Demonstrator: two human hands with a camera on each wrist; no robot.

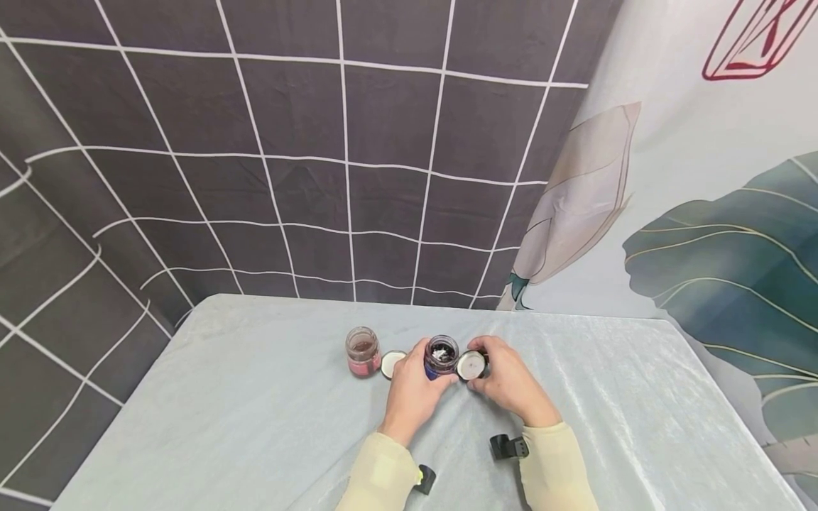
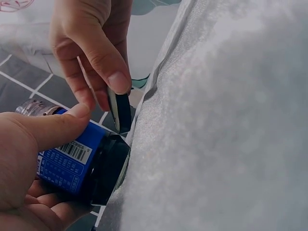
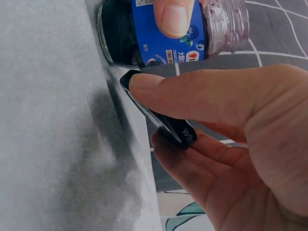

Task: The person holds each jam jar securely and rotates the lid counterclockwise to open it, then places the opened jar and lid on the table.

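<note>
A jam jar with a blue label stands without its lid on the table, dark contents showing through its mouth. My left hand grips it from the left, thumb across the label. Just right of the jar, my right hand holds a dark-rimmed lid by its edge, pale inner face up and tilted. In the right wrist view the thumb and fingers pinch this lid close to the table, beside the jar's base.
Left of my hands stands another uncovered glass jar with a reddish label. A second lid, white inside, lies between that jar and my left hand. A pale cloth covers the table; a dark gridded curtain hangs behind.
</note>
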